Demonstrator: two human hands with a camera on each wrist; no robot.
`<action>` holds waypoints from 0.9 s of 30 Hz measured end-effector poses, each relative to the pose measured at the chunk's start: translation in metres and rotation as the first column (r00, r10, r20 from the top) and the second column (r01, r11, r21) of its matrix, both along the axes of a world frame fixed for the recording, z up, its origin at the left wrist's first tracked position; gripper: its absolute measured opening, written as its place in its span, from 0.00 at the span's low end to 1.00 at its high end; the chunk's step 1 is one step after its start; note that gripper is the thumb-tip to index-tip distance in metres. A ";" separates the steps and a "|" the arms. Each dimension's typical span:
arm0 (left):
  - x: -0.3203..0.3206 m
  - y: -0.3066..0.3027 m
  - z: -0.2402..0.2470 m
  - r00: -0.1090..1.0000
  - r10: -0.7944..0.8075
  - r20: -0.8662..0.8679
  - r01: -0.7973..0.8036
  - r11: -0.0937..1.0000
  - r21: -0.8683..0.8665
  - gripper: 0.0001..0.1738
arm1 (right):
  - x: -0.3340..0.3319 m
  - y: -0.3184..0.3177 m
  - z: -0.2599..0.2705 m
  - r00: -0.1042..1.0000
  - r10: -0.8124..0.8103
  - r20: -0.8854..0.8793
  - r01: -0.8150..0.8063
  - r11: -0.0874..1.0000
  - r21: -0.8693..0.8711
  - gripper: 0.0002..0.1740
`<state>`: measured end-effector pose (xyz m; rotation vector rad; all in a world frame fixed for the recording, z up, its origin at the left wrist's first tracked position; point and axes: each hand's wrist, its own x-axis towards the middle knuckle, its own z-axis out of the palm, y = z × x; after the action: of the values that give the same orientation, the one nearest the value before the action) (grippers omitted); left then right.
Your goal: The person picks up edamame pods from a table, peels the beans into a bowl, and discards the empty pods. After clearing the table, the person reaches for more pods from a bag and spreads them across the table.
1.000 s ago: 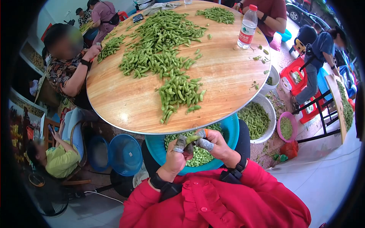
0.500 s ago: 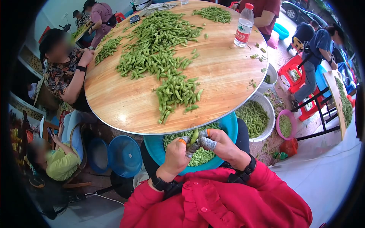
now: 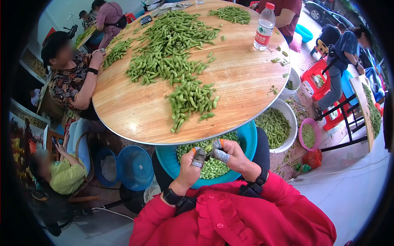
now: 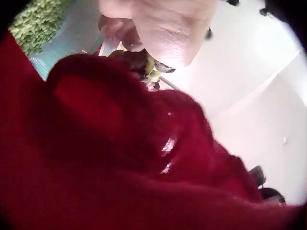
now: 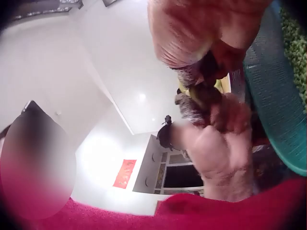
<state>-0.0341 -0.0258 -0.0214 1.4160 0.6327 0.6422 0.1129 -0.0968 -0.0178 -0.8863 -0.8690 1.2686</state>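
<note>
Over a turquoise basin (image 3: 163, 160) of shelled green soybeans (image 3: 211, 169), both hands meet at a soybean pod (image 3: 208, 148) in the head view. My left hand (image 3: 189, 169) pinches the pod from one side, its thumb in grey wrapping with an orange band by it. From the other side my right hand (image 3: 238, 158) pinches it, the thumb also wrapped in grey. Fingers hide much of the pod. In the right wrist view the right hand (image 5: 206, 28) and left hand (image 5: 223, 158) face each other, fingertips close together.
A round wooden table (image 3: 139, 110) carries heaped soybean pods (image 3: 172, 49) and a water bottle (image 3: 264, 28). On the right stand a white basket (image 3: 290, 123) of pods and a pink basin (image 3: 308, 134). Blue basins (image 3: 135, 167) stand at left. Other people sit around.
The pod stood more upright between the thumbs half a second ago; now it sits lower between the fingertips. The two thumbs have moved slightly apart. Both hands stay over the basin.
</note>
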 end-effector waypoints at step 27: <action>0.012 0.015 0.002 0.990 -0.097 -0.107 0.099 0.995 0.013 0.07 | 0.003 0.005 0.008 0.597 -0.297 0.745 0.172 0.955 0.243 0.06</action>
<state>-0.0219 -0.0107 -0.0191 1.4964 0.6384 0.4987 0.1158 -0.0922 -0.0098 -1.4184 -1.4474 0.5234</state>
